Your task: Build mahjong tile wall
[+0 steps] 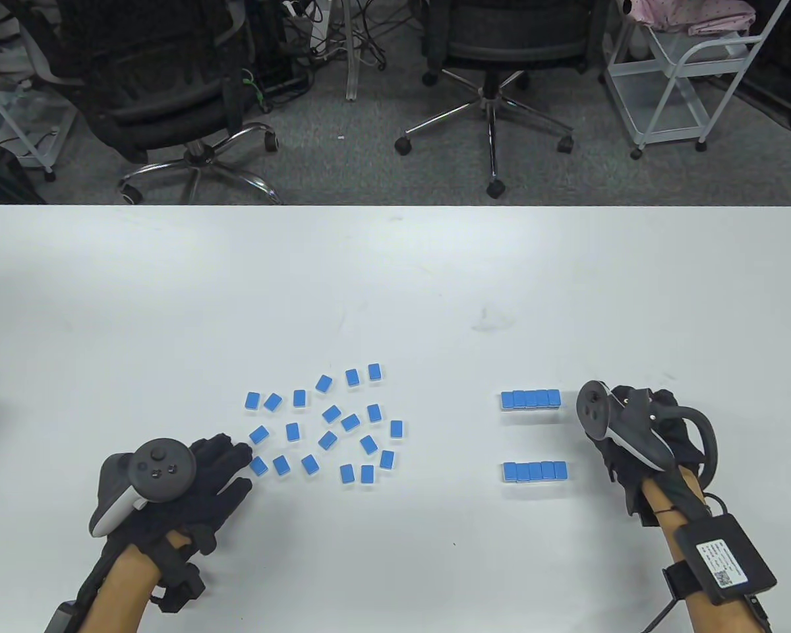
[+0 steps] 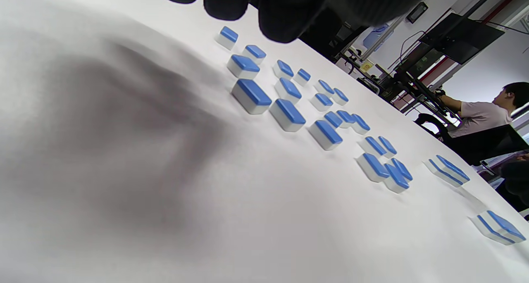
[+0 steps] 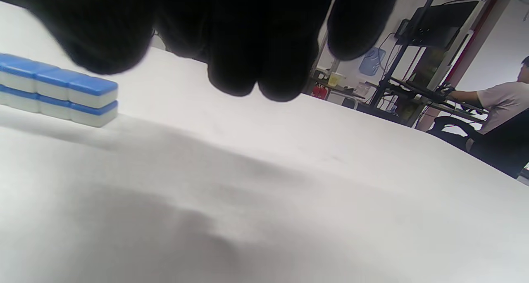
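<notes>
While two double-stacked wall rows (image 1: 530, 399) stand finished by the empty, loosely curled right hand (image 1: 633, 438), the left hand (image 1: 184, 481), fingers spread and holding nothing, reaches toward the scattered face-down mahjong tiles (image 1: 329, 422), seemingly to gather more.

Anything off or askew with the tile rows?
Nothing stands out. Both two-layer rows, far and near, look straight and flush. The loose tiles lie scattered face down, none chipped or tipped.

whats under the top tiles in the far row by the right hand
A second layer of tiles: the far row is stacked two high, as the right wrist view shows. The tile faces are hidden, blue backs up.
</notes>
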A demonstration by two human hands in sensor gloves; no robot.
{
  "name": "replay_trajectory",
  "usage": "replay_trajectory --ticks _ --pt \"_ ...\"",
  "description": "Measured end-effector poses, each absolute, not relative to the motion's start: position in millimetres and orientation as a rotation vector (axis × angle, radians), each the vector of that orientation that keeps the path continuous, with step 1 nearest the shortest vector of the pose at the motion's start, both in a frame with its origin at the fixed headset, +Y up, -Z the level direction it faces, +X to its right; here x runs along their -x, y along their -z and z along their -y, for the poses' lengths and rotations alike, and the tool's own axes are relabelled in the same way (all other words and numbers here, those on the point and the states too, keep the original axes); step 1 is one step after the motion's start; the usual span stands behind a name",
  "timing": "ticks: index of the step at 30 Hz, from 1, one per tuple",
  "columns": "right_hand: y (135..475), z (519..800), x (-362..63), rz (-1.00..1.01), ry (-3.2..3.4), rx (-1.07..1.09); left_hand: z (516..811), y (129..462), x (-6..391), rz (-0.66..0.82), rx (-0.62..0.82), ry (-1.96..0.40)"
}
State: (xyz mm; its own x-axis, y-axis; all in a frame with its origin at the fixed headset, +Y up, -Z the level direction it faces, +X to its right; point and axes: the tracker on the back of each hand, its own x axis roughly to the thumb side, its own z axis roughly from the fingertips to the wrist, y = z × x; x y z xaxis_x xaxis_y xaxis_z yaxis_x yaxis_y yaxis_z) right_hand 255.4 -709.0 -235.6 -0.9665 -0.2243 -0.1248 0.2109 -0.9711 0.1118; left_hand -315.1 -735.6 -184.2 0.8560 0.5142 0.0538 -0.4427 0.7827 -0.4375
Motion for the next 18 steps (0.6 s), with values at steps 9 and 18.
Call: replay_trajectory --ticks 9,18 --pt "227.2 722.9 -281.0 0.010 3.036 -0.321 735.5 182.8 320.9 0.108 0.280 -0.438" --pt "220.2 713.6 -289.3 -0.072 3.071 -0.280 738.2 179.8 307.2 0.087 0.137 -0.255"
